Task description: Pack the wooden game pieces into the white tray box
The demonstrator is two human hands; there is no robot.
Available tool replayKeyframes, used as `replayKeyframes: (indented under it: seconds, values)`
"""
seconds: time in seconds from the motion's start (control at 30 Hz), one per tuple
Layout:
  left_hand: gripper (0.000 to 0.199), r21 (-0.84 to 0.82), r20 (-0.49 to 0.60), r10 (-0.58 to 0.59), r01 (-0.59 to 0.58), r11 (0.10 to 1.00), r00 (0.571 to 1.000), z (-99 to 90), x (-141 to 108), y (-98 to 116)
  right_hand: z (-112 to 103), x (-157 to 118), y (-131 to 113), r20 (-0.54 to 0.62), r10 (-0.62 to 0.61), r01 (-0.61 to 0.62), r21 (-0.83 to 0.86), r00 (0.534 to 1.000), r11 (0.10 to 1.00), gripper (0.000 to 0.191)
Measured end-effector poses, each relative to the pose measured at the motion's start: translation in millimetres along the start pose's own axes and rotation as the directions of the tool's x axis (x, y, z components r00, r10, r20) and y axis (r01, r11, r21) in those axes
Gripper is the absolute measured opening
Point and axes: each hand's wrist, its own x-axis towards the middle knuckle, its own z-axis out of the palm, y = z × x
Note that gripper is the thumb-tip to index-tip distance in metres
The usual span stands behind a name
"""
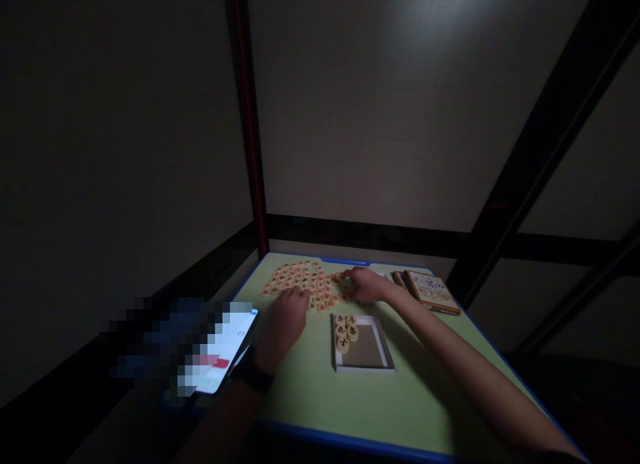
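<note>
A spread of round Chinese chess pieces [300, 277], pale with red or black characters, covers the far left of the green table. At its near edge my left hand [290, 312], with a dark band on the wrist, rests with bent fingertips touching the pieces; nothing shows held in it. My right hand [367, 284] reaches to the spread's right edge. Its thumb and fingers are apart, around a black-marked chess piece [347, 286]. Nearer to me lies a shallow open box [367, 369] with several black-marked chess pieces [346, 331] grouped along its left side.
A lit phone [227, 351] lies at the table's left edge, partly blurred out. Two flat boxes [433, 291] with printed lids lie at the far right. The green table [310, 391] has a blue rim. Walls stand close behind and at the left.
</note>
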Motion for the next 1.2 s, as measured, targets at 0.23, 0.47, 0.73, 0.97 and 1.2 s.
replayKeyframes:
  seconds: [0.23,0.47,0.73,0.97,1.2]
  values:
    - [0.036,-0.055,-0.016,0.071,-0.072,0.996,0.997,-4.6,-8,16,11,24,1,0.129,0.010,-0.011,0.011,0.992,1.000,0.053]
    - [0.038,-0.024,-0.013,0.285,-0.286,0.958,0.958,0.0,-14,31,24,35,-4,0.048,-0.031,0.028,0.069,0.998,0.997,0.031]
    - [0.034,-0.021,-0.026,0.259,-0.259,0.966,0.966,5.3,-11,28,35,43,-4,-0.030,-0.032,0.038,0.210,0.999,0.977,0.027]
    - [0.027,0.007,-0.039,0.143,-0.143,0.990,0.989,6.5,-7,31,25,36,5,-0.066,-0.027,0.046,0.293,0.997,0.955,0.026]
    - [0.029,-0.012,-0.016,0.148,-0.148,0.989,0.989,3.6,-9,36,13,53,-4,-0.060,-0.029,0.036,0.120,0.998,0.992,0.033]
